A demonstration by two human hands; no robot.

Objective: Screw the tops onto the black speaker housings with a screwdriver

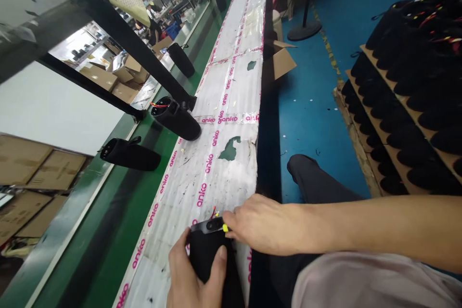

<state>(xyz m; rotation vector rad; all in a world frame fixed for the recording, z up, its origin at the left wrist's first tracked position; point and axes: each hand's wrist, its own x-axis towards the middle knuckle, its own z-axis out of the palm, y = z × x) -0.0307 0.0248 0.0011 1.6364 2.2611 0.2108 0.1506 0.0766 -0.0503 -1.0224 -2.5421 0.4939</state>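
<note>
My left hand [193, 276] grips a black fabric-covered cylinder [205, 252] at the near end of a white taped worktable [224, 154]. Red and yellow wires [215, 212] stick out of the cylinder's top end. My right hand [262, 224] reaches across from the right, its fingertips pinching a small yellow-green piece [225, 227] at that top end. Three more black cylinders lie on the green conveyor belt to the left: one close by [130, 154], one in the middle [176, 118], one farther off [181, 59].
The green conveyor [119, 202] runs along the table's left side under a black slanted frame [133, 43]. Cardboard boxes [108, 77] sit beyond it. On the right, stacked trays of black cylinders [407, 101] stand on the blue floor. An open box [281, 60] lies by the table.
</note>
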